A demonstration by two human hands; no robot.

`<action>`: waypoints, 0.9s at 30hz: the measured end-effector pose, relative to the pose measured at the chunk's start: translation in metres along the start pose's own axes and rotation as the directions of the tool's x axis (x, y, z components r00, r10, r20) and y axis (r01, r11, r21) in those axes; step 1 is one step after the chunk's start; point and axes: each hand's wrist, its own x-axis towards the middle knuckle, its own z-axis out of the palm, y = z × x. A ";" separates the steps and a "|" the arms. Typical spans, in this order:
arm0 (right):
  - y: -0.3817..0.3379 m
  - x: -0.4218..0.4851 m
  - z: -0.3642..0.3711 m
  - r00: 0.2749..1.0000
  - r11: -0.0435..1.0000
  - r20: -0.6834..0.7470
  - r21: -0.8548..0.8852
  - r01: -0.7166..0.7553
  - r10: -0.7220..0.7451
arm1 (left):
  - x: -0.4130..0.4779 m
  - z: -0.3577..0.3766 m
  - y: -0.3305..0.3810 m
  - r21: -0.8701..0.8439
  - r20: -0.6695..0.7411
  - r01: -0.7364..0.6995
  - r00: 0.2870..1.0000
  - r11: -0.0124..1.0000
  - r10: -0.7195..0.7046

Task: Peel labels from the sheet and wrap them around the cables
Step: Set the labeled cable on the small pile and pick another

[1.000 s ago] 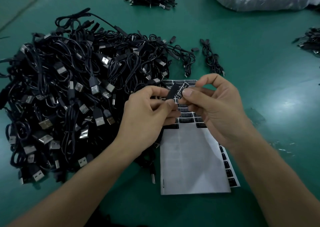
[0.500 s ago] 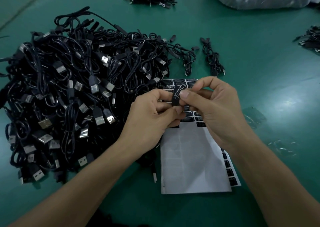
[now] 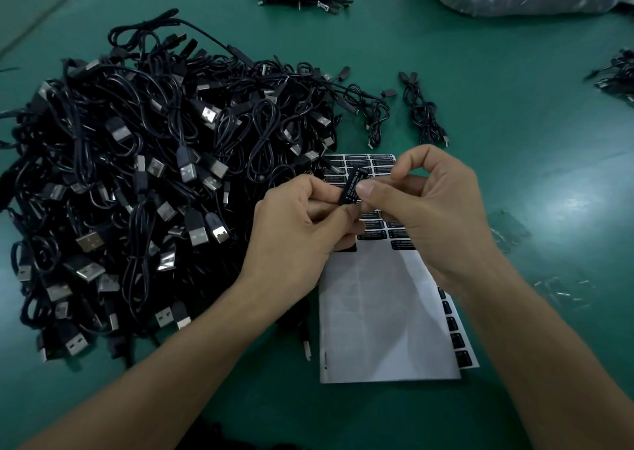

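Seen from the head camera, the left hand (image 3: 302, 223) and right hand (image 3: 435, 216) meet above the label sheet (image 3: 384, 312). The fingers (image 3: 367, 189) of each are clamped on one black label (image 3: 351, 187) that stands tilted between them, and the heap of cables (image 3: 154, 182) lies just to the left on the green surface (image 3: 514, 106). The fingers hide whether a cable already sits inside the fold; to do this step well, I would keep the label square to the cable and line up its two sticky ends before squeezing them flat.
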 end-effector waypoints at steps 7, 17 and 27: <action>-0.002 -0.002 0.003 0.999 0.996 -0.020 0.089 -0.026 0.028 | 0.000 0.000 -0.003 -0.006 -0.012 -0.015 1.000 1.000 0.015; 0.000 -0.003 0.007 0.999 0.994 -0.054 0.105 0.002 0.004 | 0.000 0.000 -0.004 -0.017 -0.015 -0.023 1.000 1.000 0.023; 0.004 -0.005 0.011 0.988 0.997 -0.133 -0.015 0.074 -0.075 | 0.000 0.001 -0.005 -0.027 -0.017 -0.024 1.000 0.999 0.023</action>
